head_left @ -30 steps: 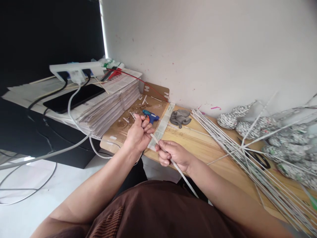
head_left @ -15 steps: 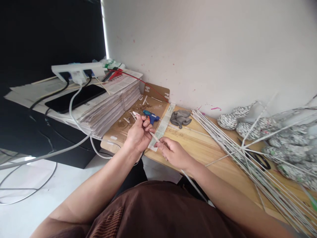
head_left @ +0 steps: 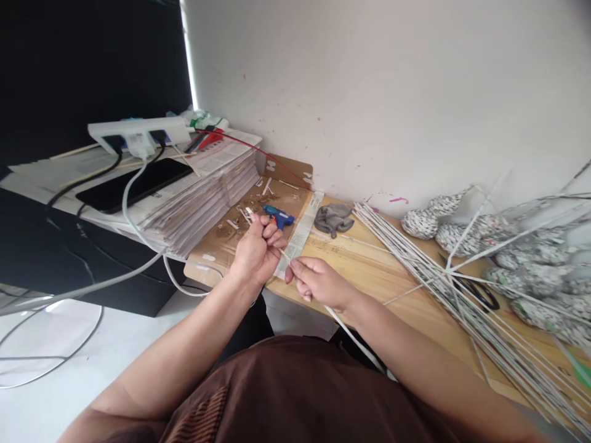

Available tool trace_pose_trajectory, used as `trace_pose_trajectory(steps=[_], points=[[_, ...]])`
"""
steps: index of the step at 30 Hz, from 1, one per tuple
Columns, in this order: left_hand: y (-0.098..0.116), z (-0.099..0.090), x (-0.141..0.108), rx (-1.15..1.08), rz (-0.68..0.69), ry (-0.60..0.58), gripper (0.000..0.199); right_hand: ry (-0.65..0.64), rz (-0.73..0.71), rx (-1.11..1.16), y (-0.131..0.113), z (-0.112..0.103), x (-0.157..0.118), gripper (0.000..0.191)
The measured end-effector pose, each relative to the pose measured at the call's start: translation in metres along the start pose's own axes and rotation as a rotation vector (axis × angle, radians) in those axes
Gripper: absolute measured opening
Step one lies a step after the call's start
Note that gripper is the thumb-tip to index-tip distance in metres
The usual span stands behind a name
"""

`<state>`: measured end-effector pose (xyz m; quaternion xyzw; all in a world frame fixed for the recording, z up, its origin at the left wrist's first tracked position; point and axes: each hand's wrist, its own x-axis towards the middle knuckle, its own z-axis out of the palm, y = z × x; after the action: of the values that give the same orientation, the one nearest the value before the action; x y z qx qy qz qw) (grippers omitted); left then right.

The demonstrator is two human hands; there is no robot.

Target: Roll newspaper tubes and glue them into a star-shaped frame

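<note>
My left hand (head_left: 259,247) is closed on a thin pale paper stick, whose white tip shows above the thumb. The fingers of my right hand (head_left: 314,280) pinch the same paper stick (head_left: 285,253) lower down, near the table's front edge. A pale strand (head_left: 353,337) trails from below my right hand toward my lap. Just beyond my left hand lies a blue glue gun (head_left: 282,219) on brown cardboard (head_left: 207,252). Beside it are a flat printed paper strip (head_left: 302,232) and a crumpled grey cloth (head_left: 333,219).
Long paper sticks (head_left: 401,252) cross the wooden table at the right, with black scissors (head_left: 480,294) beneath some. Woven paper shapes (head_left: 419,223) stand behind. At left, a newspaper stack (head_left: 203,206) bears a phone (head_left: 133,184) and a power strip (head_left: 138,132); cables hang down.
The view has shifted slightly. My right hand has turned a little on the stick, and more of the pale strand shows below it. Both hands keep their hold.
</note>
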<state>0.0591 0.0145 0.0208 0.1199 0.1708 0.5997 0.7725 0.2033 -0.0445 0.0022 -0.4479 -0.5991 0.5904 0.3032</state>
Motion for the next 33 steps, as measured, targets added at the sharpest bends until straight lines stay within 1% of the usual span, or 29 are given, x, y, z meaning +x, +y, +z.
trace_pose_trajectory(steps=[2,3,4,5,7,8,9,10,12,13,14,15,16,18,19,20,22,25,26,30,31,33], points=[[0.002,0.0,0.0,-0.015,-0.007,-0.017,0.034,-0.127,0.05,0.113,0.001,0.0,0.001,0.043],[0.003,0.0,0.0,-0.011,0.0,-0.017,0.034,-0.14,0.055,0.127,0.001,0.0,0.001,0.044],[0.004,0.0,0.0,-0.001,0.014,-0.012,0.034,-0.111,0.042,0.097,0.002,0.0,0.0,0.042],[0.004,0.0,0.001,0.012,0.028,-0.002,0.033,-0.042,0.008,0.014,0.002,0.001,-0.001,0.039],[0.003,0.0,0.001,0.038,0.038,0.021,0.033,0.16,-0.101,-0.231,0.002,0.003,-0.002,0.034],[0.002,0.0,0.0,0.046,0.032,0.031,0.034,0.229,-0.137,-0.31,0.002,0.003,-0.003,0.032],[0.0,0.0,0.0,0.05,0.021,0.039,0.034,0.241,-0.141,-0.324,0.002,0.003,-0.003,0.033],[-0.001,0.001,0.0,0.05,0.005,0.043,0.034,0.188,-0.109,-0.268,0.002,0.003,-0.002,0.036],[-0.003,0.001,0.0,0.044,-0.012,0.041,0.035,-0.017,0.004,-0.054,0.001,0.001,-0.001,0.043],[-0.003,0.001,0.0,0.044,-0.013,0.039,0.035,-0.097,0.047,0.028,0.001,0.0,0.0,0.045],[-0.003,0.001,0.001,0.05,-0.008,0.039,0.036,-0.118,0.058,0.045,0.001,-0.001,0.0,0.045],[-0.003,0.001,0.001,0.059,0.006,0.043,0.036,-0.078,0.034,-0.017,0.001,-0.001,0.0,0.042],[-0.003,0.001,0.002,0.072,0.024,0.051,0.036,0.008,-0.017,-0.15,0.001,-0.001,0.0,0.039],[-0.004,0.0,0.004,0.097,0.064,0.075,0.037,0.197,-0.14,-0.519,0.001,0.002,-0.002,0.031],[-0.005,0.0,0.005,0.108,0.082,0.088,0.037,0.258,-0.187,-0.687,0.001,0.004,-0.004,0.027],[-0.006,0.0,0.005,0.119,0.097,0.098,0.037,0.293,-0.216,-0.819,0.001,0.006,-0.005,0.025],[-0.008,0.0,0.006,0.142,0.116,0.118,0.037,0.32,-0.226,-0.982,0.001,0.01,-0.006,0.027],[-0.01,0.002,0.006,0.171,0.131,0.143,0.037,0.345,-0.238,-1.091,0.001,0.012,-0.007,0.029],[-0.011,0.002,0.006,0.177,0.131,0.148,0.037,0.345,-0.246,-1.073,0.001,0.012,-0.006,0.029],[-0.013,0.002,0.006,0.197,0.125,0.155,0.036,0.327,-0.249,-0.885,0.0,0.01,-0.001,0.036],[-0.014,0.002,0.005,0.2,0.127,0.157,0.036,0.336,-0.249,-0.895,-0.001,0.01,0.001,0.037],[-0.015,0.002,0.005,0.2,0.131,0.153,0.036,0.363,-0.254,-0.988,-0.002,0.009,0.004,0.036]])
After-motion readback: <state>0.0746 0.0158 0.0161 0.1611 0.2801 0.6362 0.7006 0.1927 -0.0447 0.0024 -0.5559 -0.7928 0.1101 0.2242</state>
